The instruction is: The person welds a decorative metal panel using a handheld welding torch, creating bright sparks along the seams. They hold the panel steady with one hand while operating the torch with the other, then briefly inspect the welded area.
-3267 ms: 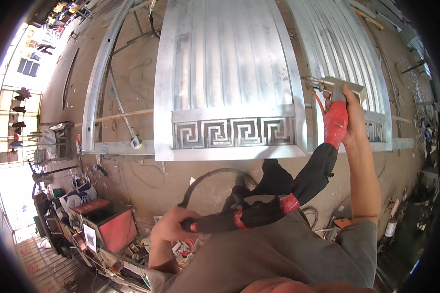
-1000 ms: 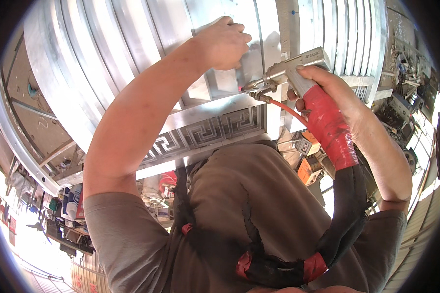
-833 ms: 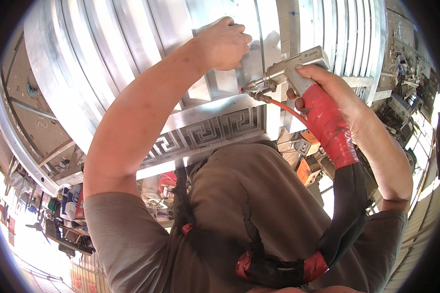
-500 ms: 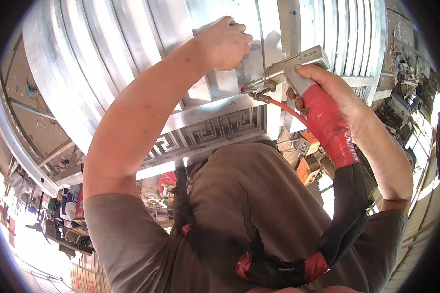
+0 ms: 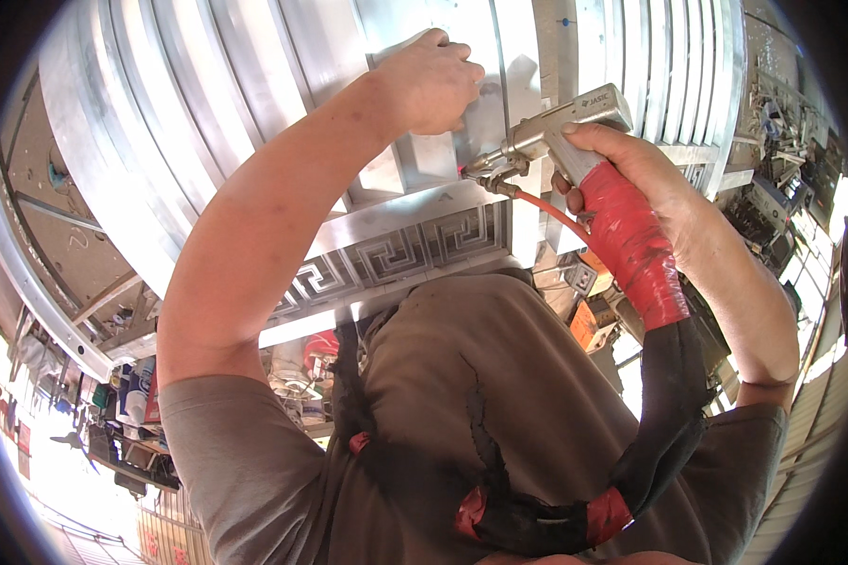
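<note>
A silvery welding gun (image 5: 558,127) with a red-wrapped grip sits in my right hand (image 5: 636,174), the thumb lying along its body and fingers curled round the handle. Its pointed nozzle, with an orange tube (image 5: 554,213) below, reaches left to a joint in a silvery metal panel (image 5: 226,80) made of long slats. On the same panel rests my left hand (image 5: 438,87), just left of and beyond the nozzle tip. Its fingers are curled in, and anything inside them is hidden. Nearest to me the panel has a band of angular fretwork (image 5: 391,250).
From the gun a thick black sleeved cable (image 5: 674,386) loops across my lap (image 5: 499,377). Another slatted metal panel (image 5: 669,66) lies to the far right. Tools and clutter fill the right side (image 5: 787,141) and lower left (image 5: 132,395). A curved metal bar (image 5: 42,301) lies at left.
The nozzle and right hand have shifted very slightly to the left. My left hand stays in nearly the same place on the panel.
</note>
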A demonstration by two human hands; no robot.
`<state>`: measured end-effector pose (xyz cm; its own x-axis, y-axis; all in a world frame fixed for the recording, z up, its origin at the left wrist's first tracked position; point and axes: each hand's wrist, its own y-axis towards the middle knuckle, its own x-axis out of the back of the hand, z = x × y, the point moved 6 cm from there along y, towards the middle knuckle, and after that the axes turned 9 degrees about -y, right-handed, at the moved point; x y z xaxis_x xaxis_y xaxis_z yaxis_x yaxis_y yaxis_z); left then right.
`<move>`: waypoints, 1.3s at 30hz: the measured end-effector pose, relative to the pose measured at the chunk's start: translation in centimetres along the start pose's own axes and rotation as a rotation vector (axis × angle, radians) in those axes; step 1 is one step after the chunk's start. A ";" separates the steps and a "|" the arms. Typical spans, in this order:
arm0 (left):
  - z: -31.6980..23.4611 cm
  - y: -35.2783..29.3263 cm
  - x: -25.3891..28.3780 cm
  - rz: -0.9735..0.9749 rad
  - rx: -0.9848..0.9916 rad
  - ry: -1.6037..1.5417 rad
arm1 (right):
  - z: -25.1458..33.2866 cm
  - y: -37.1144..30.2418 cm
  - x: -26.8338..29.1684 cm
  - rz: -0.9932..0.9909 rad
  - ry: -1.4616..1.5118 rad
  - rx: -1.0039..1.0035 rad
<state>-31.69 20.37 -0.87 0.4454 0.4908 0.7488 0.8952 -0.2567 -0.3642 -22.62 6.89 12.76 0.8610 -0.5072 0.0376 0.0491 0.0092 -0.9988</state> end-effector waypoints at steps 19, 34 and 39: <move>0.0 0.0 0.1 0.005 0.008 -0.024 | 0.3 0.1 -0.4 0.038 -0.094 0.029; 0.3 -0.1 0.3 -0.008 0.045 -0.034 | 0.0 -1.2 -0.8 -0.020 -0.091 0.038; 0.5 -0.5 0.8 -0.012 0.016 0.007 | 0.5 -1.8 -0.4 -0.096 -0.120 0.073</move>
<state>-31.71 21.29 -0.33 0.4344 0.4877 0.7573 0.9007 -0.2372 -0.3639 -22.77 7.50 14.60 0.9046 -0.4025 0.1407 0.1667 0.0301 -0.9855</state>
